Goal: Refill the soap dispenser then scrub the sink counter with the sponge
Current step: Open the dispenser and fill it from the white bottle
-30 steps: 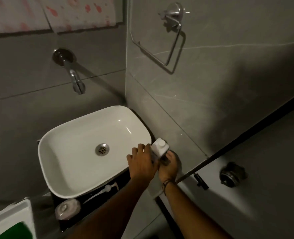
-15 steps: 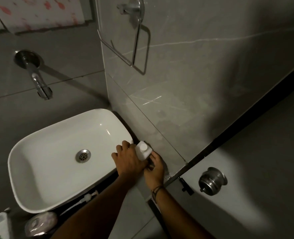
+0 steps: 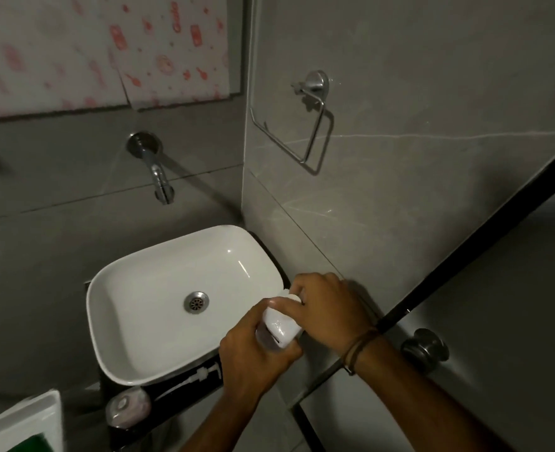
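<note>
I hold a small white bottle (image 3: 282, 326) tilted over the front right corner of the white sink basin (image 3: 132, 288). My left hand (image 3: 253, 360) grips its darker lower body from below. My right hand (image 3: 325, 305) wraps its fingers around the bottle's white top. A white pump head with its tube (image 3: 201, 375) lies loose on the dark counter (image 3: 178, 399) in front of the basin. A rounded pinkish container (image 3: 127, 411) sits at the counter's front left. A green thing, perhaps the sponge (image 3: 31, 446), shows in a white tray (image 3: 18, 419) at the bottom left.
A chrome wall tap (image 3: 158, 177) juts out above the basin. A chrome ring holder (image 3: 312, 125) hangs on the right wall. A black door edge (image 3: 465, 252) and round metal knob (image 3: 427, 349) are just right of my right wrist.
The bottle has come up off the counter corner by the wall and now hangs over the basin's edge. My right hand has shifted from beside it onto its top.
</note>
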`<act>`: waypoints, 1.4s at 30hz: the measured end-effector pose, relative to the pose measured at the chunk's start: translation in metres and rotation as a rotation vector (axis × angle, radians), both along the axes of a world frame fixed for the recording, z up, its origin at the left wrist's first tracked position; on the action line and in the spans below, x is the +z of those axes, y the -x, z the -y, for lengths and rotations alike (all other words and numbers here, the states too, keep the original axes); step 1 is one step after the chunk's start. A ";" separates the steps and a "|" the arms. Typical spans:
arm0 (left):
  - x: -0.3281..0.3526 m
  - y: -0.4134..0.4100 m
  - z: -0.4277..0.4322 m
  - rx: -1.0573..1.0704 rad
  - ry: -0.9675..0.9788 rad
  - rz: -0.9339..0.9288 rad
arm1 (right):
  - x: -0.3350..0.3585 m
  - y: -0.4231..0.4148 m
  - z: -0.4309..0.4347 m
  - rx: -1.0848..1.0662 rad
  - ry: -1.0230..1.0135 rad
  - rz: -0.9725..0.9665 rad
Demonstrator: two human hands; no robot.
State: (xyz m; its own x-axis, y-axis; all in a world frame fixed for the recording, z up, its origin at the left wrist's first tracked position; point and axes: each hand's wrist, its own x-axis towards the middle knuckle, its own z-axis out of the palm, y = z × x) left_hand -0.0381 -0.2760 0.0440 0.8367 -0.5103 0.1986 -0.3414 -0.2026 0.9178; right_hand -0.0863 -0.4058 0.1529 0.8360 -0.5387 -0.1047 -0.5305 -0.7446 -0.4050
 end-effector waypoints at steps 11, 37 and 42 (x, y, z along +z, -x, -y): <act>0.024 -0.009 -0.045 0.038 -0.050 0.012 | 0.041 -0.022 -0.033 0.363 0.262 -0.282; 0.014 -0.017 -0.040 0.054 -0.058 0.050 | 0.038 -0.021 -0.039 0.339 0.165 -0.209; 0.012 -0.020 -0.042 -0.012 -0.084 0.035 | 0.032 -0.019 -0.033 0.290 0.096 -0.156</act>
